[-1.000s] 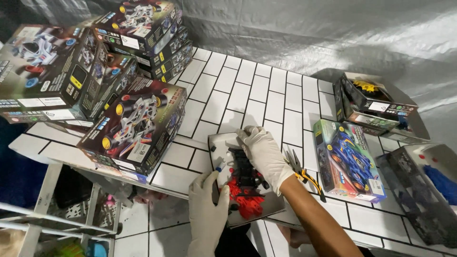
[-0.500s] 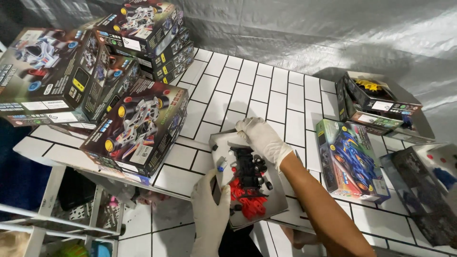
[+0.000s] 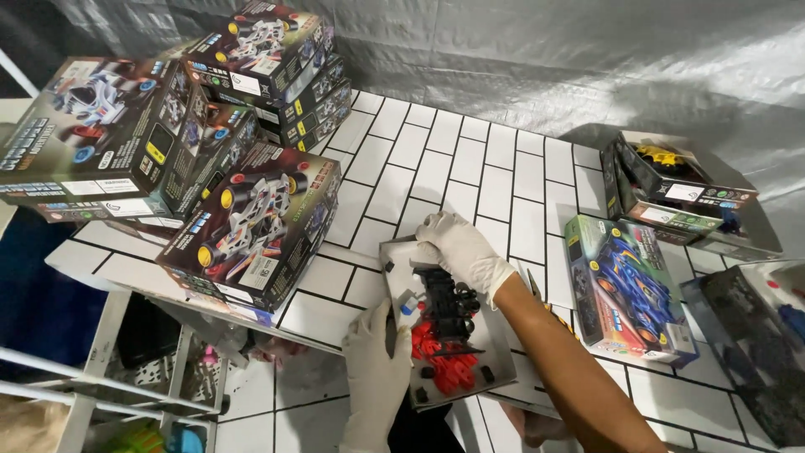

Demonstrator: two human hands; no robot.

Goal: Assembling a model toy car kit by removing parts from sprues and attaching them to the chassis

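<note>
White tiled table (image 3: 470, 168), grey plastic sheet (image 3: 587, 59) behind. Toy car boxes: about five stacked at left (image 3: 251, 226), one green box (image 3: 629, 289) right, two more far right (image 3: 679, 180). One open tray (image 3: 444, 335) of black and red parts at table's near edge. Left hand (image 3: 377, 369) grip closed on tray's left edge; right hand (image 3: 461, 252) rests curled on tray's top, on the black parts.

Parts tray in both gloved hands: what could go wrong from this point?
The parts tray juts past the table's near edge, so a slip of the left hand might let it tip and spill its red and black parts. The right hand presses only the far corner. The stacked toy boxes overhang the edge and could slide if bumped.
</note>
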